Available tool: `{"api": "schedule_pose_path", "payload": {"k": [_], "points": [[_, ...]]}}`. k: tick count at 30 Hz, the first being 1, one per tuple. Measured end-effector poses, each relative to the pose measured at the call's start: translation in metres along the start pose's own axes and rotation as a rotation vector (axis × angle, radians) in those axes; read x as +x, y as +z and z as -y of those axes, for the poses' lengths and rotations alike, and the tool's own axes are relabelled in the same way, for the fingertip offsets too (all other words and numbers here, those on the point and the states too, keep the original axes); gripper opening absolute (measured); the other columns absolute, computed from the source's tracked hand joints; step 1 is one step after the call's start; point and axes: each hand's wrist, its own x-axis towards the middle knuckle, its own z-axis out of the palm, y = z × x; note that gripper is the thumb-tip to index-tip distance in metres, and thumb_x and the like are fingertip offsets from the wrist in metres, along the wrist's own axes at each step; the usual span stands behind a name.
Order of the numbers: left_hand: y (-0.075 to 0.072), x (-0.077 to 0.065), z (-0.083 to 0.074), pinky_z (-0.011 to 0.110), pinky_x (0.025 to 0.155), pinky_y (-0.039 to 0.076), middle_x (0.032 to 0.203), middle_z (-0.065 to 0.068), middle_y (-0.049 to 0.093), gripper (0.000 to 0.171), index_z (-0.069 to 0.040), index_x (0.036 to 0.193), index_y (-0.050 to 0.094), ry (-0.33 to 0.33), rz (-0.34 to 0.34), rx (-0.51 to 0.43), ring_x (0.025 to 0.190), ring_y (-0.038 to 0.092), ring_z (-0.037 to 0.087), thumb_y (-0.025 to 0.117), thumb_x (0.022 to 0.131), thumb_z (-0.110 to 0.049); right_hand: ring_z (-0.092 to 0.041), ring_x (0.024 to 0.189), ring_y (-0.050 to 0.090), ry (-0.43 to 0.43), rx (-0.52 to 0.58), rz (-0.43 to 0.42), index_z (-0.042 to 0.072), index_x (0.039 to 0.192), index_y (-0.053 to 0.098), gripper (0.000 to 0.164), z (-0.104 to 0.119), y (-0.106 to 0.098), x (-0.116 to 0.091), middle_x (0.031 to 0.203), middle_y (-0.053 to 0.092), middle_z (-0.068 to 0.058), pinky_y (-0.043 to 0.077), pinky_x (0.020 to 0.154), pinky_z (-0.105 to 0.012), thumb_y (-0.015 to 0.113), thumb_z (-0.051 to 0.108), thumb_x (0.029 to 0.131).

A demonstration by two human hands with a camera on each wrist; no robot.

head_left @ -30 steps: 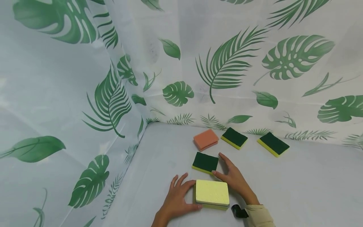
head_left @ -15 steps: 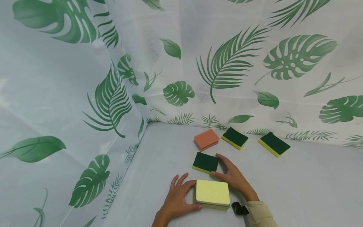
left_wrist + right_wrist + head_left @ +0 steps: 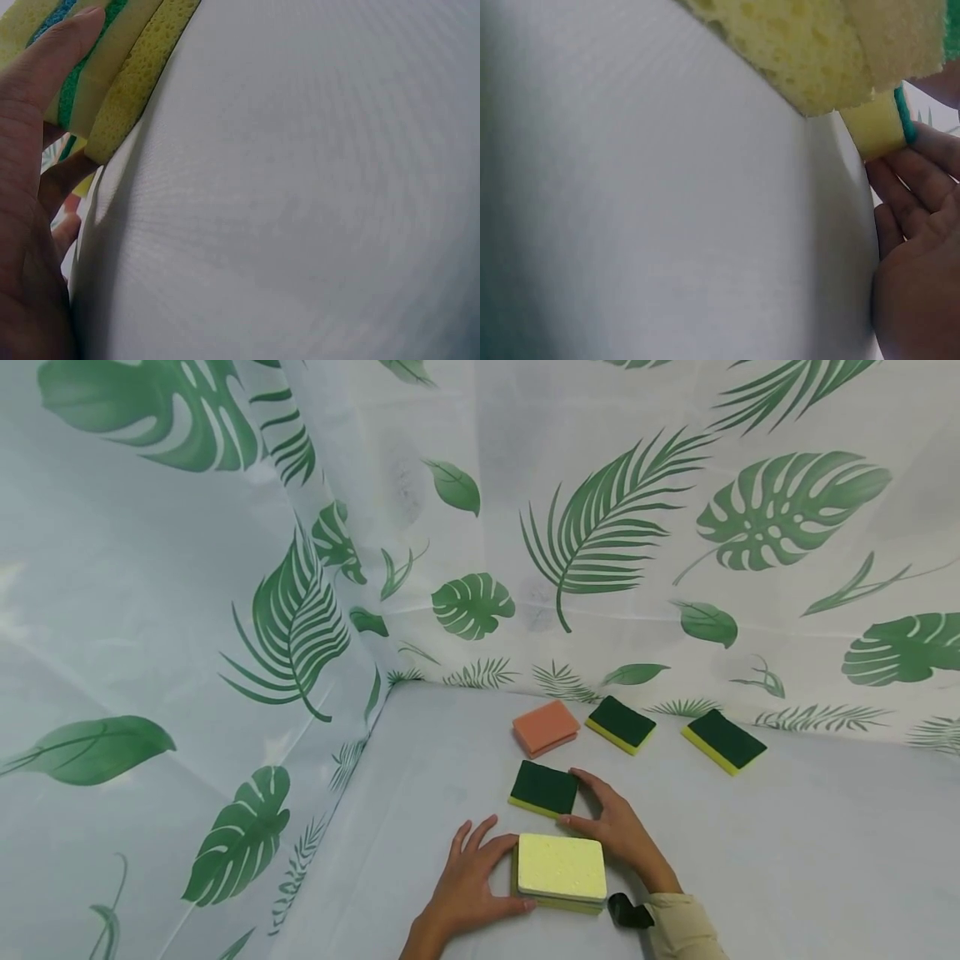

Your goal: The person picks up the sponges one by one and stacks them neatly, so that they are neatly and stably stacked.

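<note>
My left hand (image 3: 474,883) grips the left end of a stack of sponges (image 3: 562,867), thumb along the near side and forefinger at the far left corner. From the left wrist, the stack (image 3: 124,82) shows yellow and cream foam with blue and green layers. Just beyond it lies a yellow scouring sponge (image 3: 543,787), dark green pad up. My right hand (image 3: 617,827) holds this sponge at its right end, thumb at the near corner and fingers along the far right edge. In the right wrist view, the fingers meet the side of the scouring sponge (image 3: 877,127).
At the back, an orange sponge pair (image 3: 546,728) lies beside a green-topped sponge (image 3: 621,725), with another green-topped sponge (image 3: 724,741) farther right. A small black object (image 3: 628,912) is by the right sleeve. Leaf-printed sheeting (image 3: 600,643) borders the white table's (image 3: 825,843) back and left.
My right fingertips have drawn in slightly toward the right edge of the green-topped sponge. The left hand and the stack stay in place.
</note>
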Motion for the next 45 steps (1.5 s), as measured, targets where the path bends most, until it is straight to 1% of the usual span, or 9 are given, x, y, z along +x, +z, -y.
{"api": "schedule_pose_path", "payload": {"k": [7, 10, 18, 23, 32, 35, 41, 45], "points": [[-0.001, -0.001, -0.002, 0.062, 0.127, 0.015, 0.148, -0.015, 0.061, 0.082, -0.031, 0.149, 0.058, -0.004, 0.002, -0.009, 0.158, 0.030, 0.024, 0.068, 0.085, -0.082, -0.050, 0.152, 0.035, 0.036, 0.020, 0.001, 0.010, 0.161, 0.046, 0.084, 0.002, -0.002, -0.002, 0.164, 0.043, -0.024, 0.030, 0.119, -0.073, 0.085, 0.041, 0.093], [-0.001, 0.000, -0.002, 0.063, 0.126, 0.016, 0.148, -0.015, 0.061, 0.082, -0.031, 0.149, 0.058, -0.003, 0.000, -0.005, 0.157, 0.031, 0.024, 0.068, 0.086, -0.082, -0.050, 0.153, 0.034, 0.038, 0.030, 0.001, 0.010, 0.161, 0.046, 0.084, 0.002, -0.003, -0.003, 0.164, 0.043, -0.025, 0.030, 0.119, -0.073, 0.085, 0.040, 0.093], [-0.001, 0.001, -0.001, 0.062, 0.127, 0.015, 0.149, -0.015, 0.060, 0.082, -0.030, 0.150, 0.058, -0.017, 0.014, -0.007, 0.158, 0.030, 0.023, 0.067, 0.086, -0.082, -0.049, 0.154, 0.033, 0.038, 0.042, 0.003, 0.010, 0.162, 0.045, 0.084, 0.001, -0.003, -0.002, 0.165, 0.042, -0.023, 0.028, 0.120, -0.073, 0.083, 0.041, 0.093], [-0.002, 0.000, -0.002, 0.062, 0.127, 0.016, 0.149, -0.014, 0.060, 0.082, -0.029, 0.150, 0.059, -0.012, 0.013, 0.003, 0.158, 0.031, 0.023, 0.068, 0.086, -0.081, -0.047, 0.154, 0.032, 0.054, 0.051, 0.000, 0.011, 0.162, 0.045, 0.084, 0.002, -0.004, -0.002, 0.166, 0.042, -0.022, 0.027, 0.121, -0.071, 0.084, 0.041, 0.093], [-0.001, 0.001, -0.001, 0.062, 0.127, 0.015, 0.150, -0.013, 0.060, 0.082, -0.029, 0.150, 0.058, -0.015, 0.016, -0.005, 0.158, 0.030, 0.023, 0.067, 0.086, -0.081, -0.048, 0.155, 0.030, 0.082, 0.071, 0.007, 0.010, 0.162, 0.044, 0.082, 0.009, -0.009, -0.007, 0.166, 0.040, -0.024, 0.026, 0.122, -0.072, 0.081, 0.041, 0.096], [-0.001, 0.001, -0.001, 0.062, 0.127, 0.015, 0.150, -0.013, 0.060, 0.083, -0.029, 0.150, 0.059, -0.015, 0.012, -0.005, 0.158, 0.030, 0.023, 0.068, 0.086, -0.081, -0.047, 0.154, 0.034, 0.075, 0.083, 0.002, 0.009, 0.161, 0.044, 0.082, 0.010, -0.012, -0.010, 0.165, 0.041, -0.025, 0.028, 0.122, -0.070, 0.081, 0.040, 0.096], [-0.001, -0.001, -0.001, 0.061, 0.128, 0.014, 0.150, -0.013, 0.060, 0.084, -0.029, 0.150, 0.058, -0.016, 0.007, -0.011, 0.158, 0.029, 0.022, 0.068, 0.086, -0.081, -0.047, 0.148, 0.044, 0.075, 0.131, 0.007, 0.008, 0.161, 0.043, 0.083, 0.012, -0.015, -0.014, 0.163, 0.043, -0.025, 0.037, 0.119, -0.064, 0.083, 0.037, 0.095], [0.000, -0.001, -0.001, 0.060, 0.129, 0.012, 0.151, -0.013, 0.059, 0.085, -0.029, 0.150, 0.059, -0.026, 0.009, -0.021, 0.159, 0.028, 0.021, 0.067, 0.085, -0.083, -0.048, 0.147, 0.045, 0.070, 0.170, 0.013, 0.007, 0.162, 0.042, 0.083, 0.015, -0.017, -0.016, 0.164, 0.041, -0.024, 0.040, 0.119, -0.061, 0.084, 0.035, 0.095]]}}
